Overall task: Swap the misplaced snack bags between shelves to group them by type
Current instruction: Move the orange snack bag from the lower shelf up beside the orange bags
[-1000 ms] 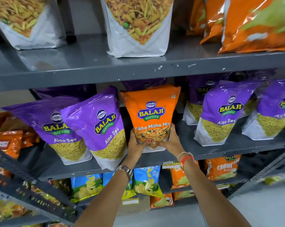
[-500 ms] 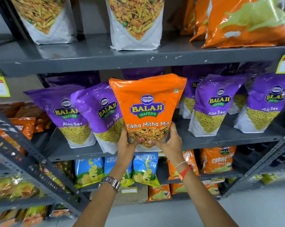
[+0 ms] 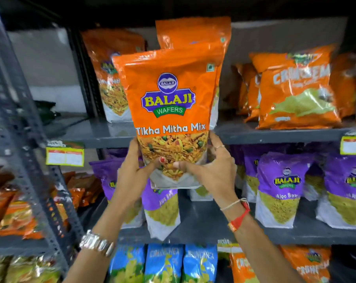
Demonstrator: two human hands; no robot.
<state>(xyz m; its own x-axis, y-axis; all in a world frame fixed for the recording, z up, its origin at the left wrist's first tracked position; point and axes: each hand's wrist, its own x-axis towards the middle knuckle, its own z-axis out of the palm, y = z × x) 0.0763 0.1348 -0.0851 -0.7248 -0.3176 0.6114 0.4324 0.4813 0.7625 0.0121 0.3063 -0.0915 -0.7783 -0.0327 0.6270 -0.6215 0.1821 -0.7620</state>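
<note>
Both hands are closed on the lower part of the orange Tikha Mitha Mix bag [image 3: 169, 103], holding it upright in front of the upper shelf [image 3: 275, 135]. The left hand [image 3: 132, 172] wraps the bag's lower left edge, its thumb with a red-painted nail pressed across the front; the right hand [image 3: 211, 170] wraps the lower right edge, thumb on the front meeting the left thumb, fingers curled behind, a thin ring on one finger. The left wrist carries a metal link watch [image 3: 97, 243], the right a red thread and a pale cord. The bag is a glossy, crinkled stand-up pouch, orange above with a purple and yellow Balaji Wafers crest, a picture of the mixed snack below the name and a white base. Its bottom hangs below the shelf's front edge, overlapping the purple bags beneath. Directly behind it stands another orange bag [image 3: 193, 35] of the same kind, taller in view, and a third [image 3: 111, 78] stands to the left on the same shelf. To the right lie puffy orange pillow packs [image 3: 295, 88]. The shelf is grey painted metal with a yellow-edged price label [image 3: 65, 159] on its lip. The shelf below holds purple Aloo Sev pouches [image 3: 279, 190] with white bases, and blue packs [image 3: 164, 262] show lower still
</note>
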